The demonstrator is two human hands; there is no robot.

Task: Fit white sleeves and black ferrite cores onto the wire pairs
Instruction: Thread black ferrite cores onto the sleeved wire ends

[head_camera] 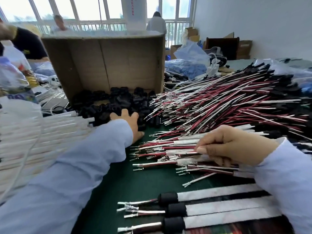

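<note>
Beyond the left hand's fingertips stands a cardboard box (104,65). The wire pairs (219,105) heap past the right hand's knuckles, and the sleeves (50,132) are stacked outside the left wrist. The left hand (130,122) lies spread, fingers straight, on the cores (118,100). The right hand (228,144) curls, pinching several wire pairs. That pinch may drag out tangled neighbours, and a blind reach could scatter cores.

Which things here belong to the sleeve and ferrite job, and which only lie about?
Job: wire pairs, white sleeves, black ferrite cores, their cardboard box, finished assemblies, left hand, right hand.
Lying about: blue bags, plastic bottle, far boxes.
</note>
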